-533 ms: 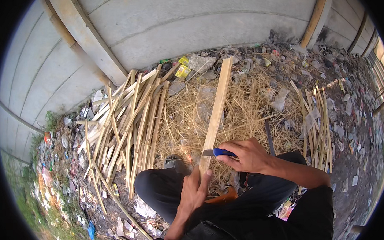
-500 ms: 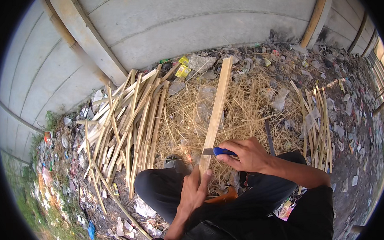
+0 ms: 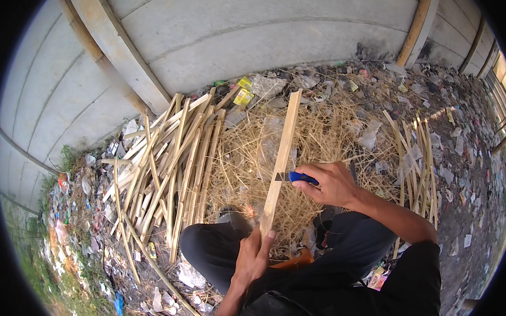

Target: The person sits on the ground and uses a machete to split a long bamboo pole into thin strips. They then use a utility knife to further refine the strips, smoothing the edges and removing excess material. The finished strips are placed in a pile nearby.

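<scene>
A long pale bamboo strip (image 3: 287,137) points away from me, its far end raised over the shavings. Around its near end, between my knees, my left hand (image 3: 250,257) is closed with the thumb along the edge. My right hand (image 3: 333,184) grips a blue-handled knife (image 3: 303,177). The knife's short, flat blade lies across the strip, a little below the strip's middle. Thin curled shavings (image 3: 330,136) cover the ground beneath and beyond both hands.
A heap of split bamboo strips (image 3: 178,172) lies to the left, and a smaller bunch of thin strips (image 3: 418,169) to the right. Ahead stands a grey panel wall (image 3: 271,35) with posts. Litter (image 3: 452,190) covers the surrounding ground. Something orange (image 3: 298,259) sits between my legs.
My right hand and the knife have moved away from me along the strip, up and slightly right. The strip's far end has come lower and a little left. My left hand keeps its grip.
</scene>
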`<action>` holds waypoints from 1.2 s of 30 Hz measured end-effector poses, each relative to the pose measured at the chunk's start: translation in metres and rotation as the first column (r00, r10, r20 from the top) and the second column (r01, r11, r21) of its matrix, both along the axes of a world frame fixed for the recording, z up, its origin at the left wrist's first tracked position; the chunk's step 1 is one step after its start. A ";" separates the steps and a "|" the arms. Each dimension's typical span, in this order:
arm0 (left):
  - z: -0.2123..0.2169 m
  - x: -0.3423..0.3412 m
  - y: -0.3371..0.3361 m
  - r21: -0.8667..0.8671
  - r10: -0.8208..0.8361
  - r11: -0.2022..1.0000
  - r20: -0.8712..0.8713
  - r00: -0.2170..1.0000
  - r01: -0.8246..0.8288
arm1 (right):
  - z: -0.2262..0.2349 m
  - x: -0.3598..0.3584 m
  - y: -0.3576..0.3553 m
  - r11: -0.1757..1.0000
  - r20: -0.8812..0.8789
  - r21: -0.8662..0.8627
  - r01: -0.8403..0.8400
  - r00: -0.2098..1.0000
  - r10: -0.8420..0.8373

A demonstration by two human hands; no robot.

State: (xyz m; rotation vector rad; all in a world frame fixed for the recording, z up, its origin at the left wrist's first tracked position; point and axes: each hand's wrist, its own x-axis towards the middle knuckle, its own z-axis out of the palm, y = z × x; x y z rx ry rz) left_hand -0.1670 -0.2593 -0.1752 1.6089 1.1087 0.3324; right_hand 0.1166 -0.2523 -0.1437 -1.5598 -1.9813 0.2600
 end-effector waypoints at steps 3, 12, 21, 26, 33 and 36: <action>0.000 -0.006 -0.004 0.002 -0.045 0.999 -0.053 0.998 0.045 | -0.007 0.027 0.018 0.988 -0.087 0.048 0.144 0.986 -0.140; 0.002 -0.029 -0.025 0.015 -0.080 0.997 -0.039 0.996 0.081 | 0.010 0.124 0.069 0.901 -0.138 0.028 0.432 0.895 -0.424; 0.061 -0.084 0.019 0.339 0.091 0.940 -0.148 0.985 -0.036 | 0.004 0.167 0.048 0.771 0.359 -0.200 0.605 0.777 -0.517; 0.104 -0.148 0.102 0.947 0.420 0.270 -0.281 0.863 0.177 | 0.008 0.167 0.036 0.730 0.441 -0.292 0.617 0.765 -0.470; 0.178 -0.140 0.226 0.997 0.465 0.004 0.070 0.883 -0.082 | 0.037 0.133 0.013 0.796 0.180 -0.311 0.519 0.855 -0.487; 0.205 -0.125 0.236 0.913 0.381 0.091 0.337 0.861 -0.397 | 0.043 0.121 0.006 0.848 0.095 -0.246 0.469 0.883 -0.460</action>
